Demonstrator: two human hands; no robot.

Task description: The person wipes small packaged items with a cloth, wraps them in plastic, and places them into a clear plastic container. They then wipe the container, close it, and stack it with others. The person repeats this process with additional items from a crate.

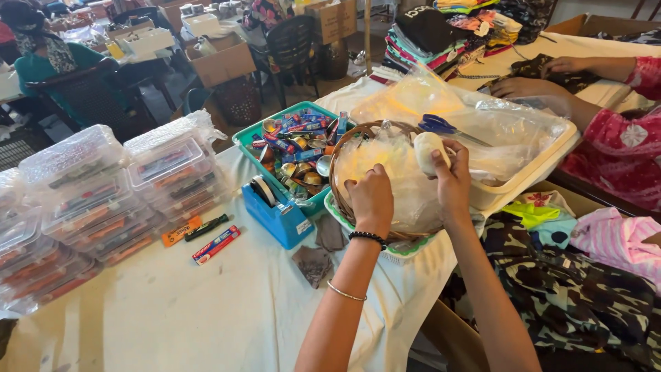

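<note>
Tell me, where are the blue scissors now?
In the head view, the blue scissors lie on clear plastic bags in the cream tray, just beyond the right hand and right of the wicker basket.

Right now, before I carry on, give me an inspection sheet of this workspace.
Surface: table under a white cloth, creased, partly bare.
Job's things: round brown wicker basket lined with crinkled clear plastic wrap; small pale oval soap-like bar.
Clutter: stacked clear plastic boxes; teal tray of small tins and tubes; blue tape dispenser; loose tubes; blue-handled scissors on a cream tray.
Grippers: left hand rests on the wrap; right hand holds the bar.
Cables: nothing seen.
Surroundings: a second person's hands at the right; folded clothes; cardboard boxes.
</note>
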